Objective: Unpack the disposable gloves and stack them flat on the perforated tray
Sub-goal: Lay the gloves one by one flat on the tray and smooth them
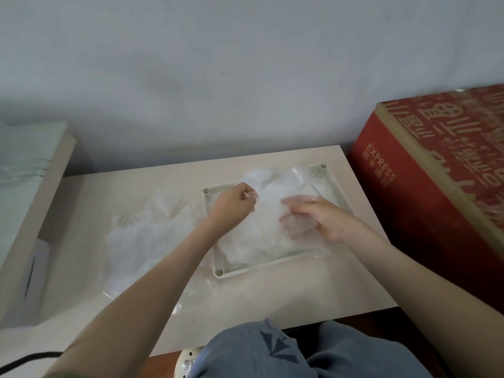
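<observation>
A cream perforated tray (328, 177) lies on the small table (272, 296), right of centre. A crumpled heap of clear disposable gloves (267, 236) covers most of it. My left hand (234, 205) pinches a glove edge near the tray's far left corner. My right hand (324, 219) rests on the heap with its fingers spread, and thin plastic film lies over the fingers. A second loose pile of clear gloves and packaging (147, 227) sits on the table left of the tray, partly under my left forearm.
A large red cardboard box (436, 192) stands right against the table's right side. A pale board with plastic on it (35, 170) leans at the left. A black cable (24, 360) runs at the bottom left. My knees (300, 353) are at the table's near edge.
</observation>
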